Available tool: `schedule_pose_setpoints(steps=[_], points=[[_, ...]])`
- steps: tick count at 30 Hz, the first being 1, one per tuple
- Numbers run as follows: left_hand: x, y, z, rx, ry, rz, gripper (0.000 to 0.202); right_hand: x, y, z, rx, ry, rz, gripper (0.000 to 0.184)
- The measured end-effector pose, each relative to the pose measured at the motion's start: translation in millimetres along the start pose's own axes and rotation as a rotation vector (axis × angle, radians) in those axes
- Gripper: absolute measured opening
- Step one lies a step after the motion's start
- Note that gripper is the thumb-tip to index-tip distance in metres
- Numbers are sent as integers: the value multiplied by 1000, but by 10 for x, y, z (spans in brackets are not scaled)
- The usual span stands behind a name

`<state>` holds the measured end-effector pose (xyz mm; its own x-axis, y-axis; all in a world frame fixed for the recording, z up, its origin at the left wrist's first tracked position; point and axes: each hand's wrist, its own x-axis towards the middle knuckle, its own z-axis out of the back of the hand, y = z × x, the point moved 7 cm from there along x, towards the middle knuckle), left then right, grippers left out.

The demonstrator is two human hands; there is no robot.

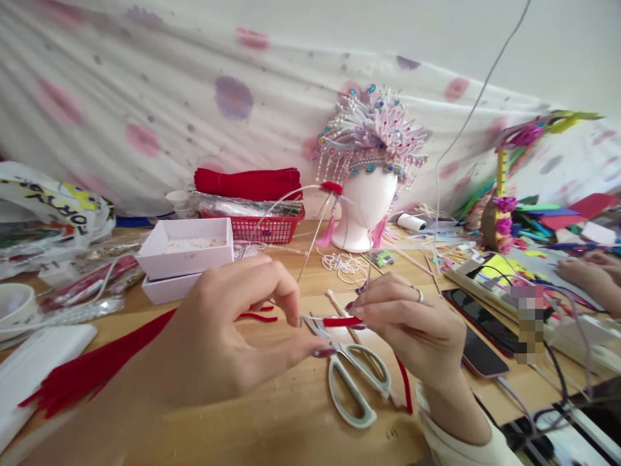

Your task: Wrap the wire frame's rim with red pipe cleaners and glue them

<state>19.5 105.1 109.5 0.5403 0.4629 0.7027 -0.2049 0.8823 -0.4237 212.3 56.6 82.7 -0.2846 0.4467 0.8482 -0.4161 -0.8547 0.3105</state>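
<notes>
My right hand [407, 317] pinches a short red fuzzy strip [342, 321] with a pale bare end pointing left. My left hand [242, 317] is beside that end, thumb and index finger apart; its other fingers are hidden. Thin wires rise behind both hands to a red fuzzy piece [332, 188]; where their lower ends stop is hidden. Under the hands lie scissors [352, 388] with pale grey-green handles, blades partly covered. A red strip [404, 385] hangs or lies below my right hand. Left of my left hand lies a bundle of red strips [92, 362].
A white foam head [363, 207] wears a beaded pink headdress [373, 136]. White boxes [187, 246] and a red basket [266, 228] stand back left. Pearl strings [344, 265] lie mid-table. Phones [480, 323] and cables are right, near another person's hand [589, 275].
</notes>
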Motion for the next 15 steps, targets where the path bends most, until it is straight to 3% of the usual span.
schedule_pose_setpoints(steps=[4, 10, 15], points=[[-37, -117, -9, 89, -128, -164, 36, 2, 140, 20, -107, -27, 89, 32], [-87, -193, -18, 213, -112, -312, 31, 4, 237, 52, -233, -51, 140, 29], [-125, -199, -45, 257, -145, -337, 29, -30, 250, 68, -302, -64, 146, 26]])
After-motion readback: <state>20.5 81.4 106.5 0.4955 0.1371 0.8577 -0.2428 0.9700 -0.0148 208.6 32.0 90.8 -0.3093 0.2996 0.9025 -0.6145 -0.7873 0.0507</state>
